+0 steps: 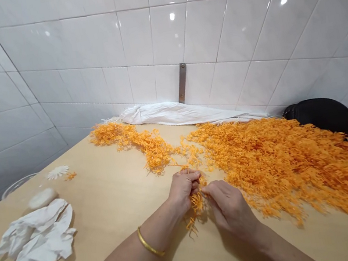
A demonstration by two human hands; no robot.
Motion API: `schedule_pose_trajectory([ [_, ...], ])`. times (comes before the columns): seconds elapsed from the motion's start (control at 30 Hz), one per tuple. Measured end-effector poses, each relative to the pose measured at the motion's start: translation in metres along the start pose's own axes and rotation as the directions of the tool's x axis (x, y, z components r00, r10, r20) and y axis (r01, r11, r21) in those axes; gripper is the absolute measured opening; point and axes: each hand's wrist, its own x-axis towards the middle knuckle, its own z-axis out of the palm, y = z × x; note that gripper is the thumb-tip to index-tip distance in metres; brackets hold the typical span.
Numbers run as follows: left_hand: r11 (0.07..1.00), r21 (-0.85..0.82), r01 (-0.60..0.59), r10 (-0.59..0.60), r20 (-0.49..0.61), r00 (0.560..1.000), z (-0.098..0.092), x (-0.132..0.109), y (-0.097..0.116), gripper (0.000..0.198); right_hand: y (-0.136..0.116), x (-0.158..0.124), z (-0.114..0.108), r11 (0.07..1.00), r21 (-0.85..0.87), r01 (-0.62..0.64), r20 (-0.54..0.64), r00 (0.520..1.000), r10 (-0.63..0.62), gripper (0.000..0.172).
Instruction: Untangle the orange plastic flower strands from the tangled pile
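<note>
So I'm at my bench in the corner, white glazed tiles [157, 31] on both walls, with a short metal strip [182, 82] fixed upright on the back one. The pale wooden table [111, 194] takes up most of my view, and the biggest thing on it by far is this huge orange heap of fringed strands [282, 161] spreading over the right side, right up by my right hand. A thinner trail of the same orange stuff [136, 143] runs off toward the back corner, and a long white cloth bundle [171, 114] lies along the wall behind it. Over on the far right there's a black rounded bag [318, 115] against the tiles, can't tell what's inside. The only real container I can see is a clear glass bowl [19, 185] at the left edge, just its rim showing, so no idea what's in it. Nearer me on the left is a crumpled white cloth [35, 238], then a smooth white lump [42, 198] and a flat white daisy-shaped piece [57, 172] with a tiny orange scrap [70, 176] beside it. My hands are close together, with my left hand [182, 191], gold bangle [147, 242] on its wrist, and my right hand [229, 208] both pinching a small bunch of orange strands [196, 202] between them, a few ends dangling down toward the table
</note>
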Motion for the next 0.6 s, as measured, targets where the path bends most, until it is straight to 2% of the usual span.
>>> schedule_pose_trajectory([
  [0.07, 0.999, -0.048, -0.023, 0.019, -0.076, 0.997, -0.001, 0.006, 0.006, 0.022, -0.014, 0.001, -0.005, 0.982, 0.024, 0.187, -0.001, 0.982, -0.187, 0.021],
  [0.1, 0.997, -0.062, -0.035, 0.028, -0.101, 0.994, -0.003, 0.009, 0.009, 0.022, -0.020, 0.002, -0.008, 0.967, 0.060, 0.248, 0.002, 0.969, -0.249, 0.022],
  [0.13, 0.997, -0.068, -0.047, 0.040, -0.111, 0.993, -0.004, 0.011, 0.011, 0.022, -0.023, 0.004, -0.011, 0.961, 0.099, 0.257, -0.007, 0.966, -0.257, 0.022],
  [0.17, 0.996, -0.067, -0.054, 0.046, -0.106, 0.993, -0.006, 0.013, 0.013, 0.020, -0.022, 0.005, -0.014, 0.973, 0.134, 0.188, -0.035, 0.982, -0.184, 0.023],
  [0.2, 0.996, -0.060, -0.062, 0.056, -0.087, 0.995, -0.007, 0.013, 0.013, 0.019, -0.019, 0.007, -0.016, 0.983, 0.181, 0.042, -0.075, 0.997, -0.029, 0.022],
  [0.23, 0.996, -0.039, -0.075, 0.072, -0.062, 0.995, -0.007, 0.012, 0.012, 0.017, -0.012, 0.009, -0.017, 0.956, 0.256, -0.142, -0.111, 0.978, 0.175, 0.022],
  [0.27, 0.996, -0.010, -0.092, 0.092, -0.037, 0.995, -0.007, 0.010, 0.010, 0.016, -0.002, 0.010, -0.018, 0.876, 0.355, -0.327, -0.119, 0.913, 0.389, 0.022],
  [0.3, 0.993, 0.025, -0.113, 0.114, -0.014, 0.993, -0.007, 0.008, 0.007, 0.015, 0.008, 0.011, -0.019, 0.749, 0.464, -0.472, -0.093, 0.815, 0.571, 0.022],
  [0.33, 0.989, 0.062, -0.136, 0.136, 0.004, 0.991, -0.007, 0.006, 0.005, 0.014, 0.019, 0.012, -0.019, 0.604, 0.563, -0.564, -0.035, 0.714, 0.699, 0.022],
  [0.37, 0.983, 0.097, -0.158, 0.157, 0.018, 0.988, -0.007, 0.004, 0.003, 0.014, 0.028, 0.011, -0.019, 0.470, 0.643, -0.604, 0.035, 0.636, 0.770, 0.023],
  [0.4, 0.977, 0.127, -0.174, 0.172, 0.031, 0.985, -0.007, 0.003, 0.001, 0.015, 0.036, 0.011, -0.018, 0.361, 0.700, -0.617, 0.104, 0.587, 0.803, 0.024],
  [0.47, 0.966, 0.171, -0.195, 0.186, 0.067, 0.980, -0.007, 0.001, -0.002, 0.016, 0.044, 0.009, -0.016, 0.226, 0.743, -0.630, 0.209, 0.539, 0.816, 0.026],
  [0.53, 0.958, 0.204, -0.204, 0.183, 0.117, 0.976, -0.007, 0.000, -0.003, 0.017, 0.045, 0.008, -0.012, 0.198, 0.731, -0.654, 0.248, 0.523, 0.815, 0.030],
  [0.6, 0.953, 0.227, -0.200, 0.166, 0.159, 0.973, -0.007, -0.003, -0.003, 0.017, 0.044, 0.007, -0.009, 0.236, 0.682, -0.693, 0.232, 0.510, 0.828, 0.036],
])
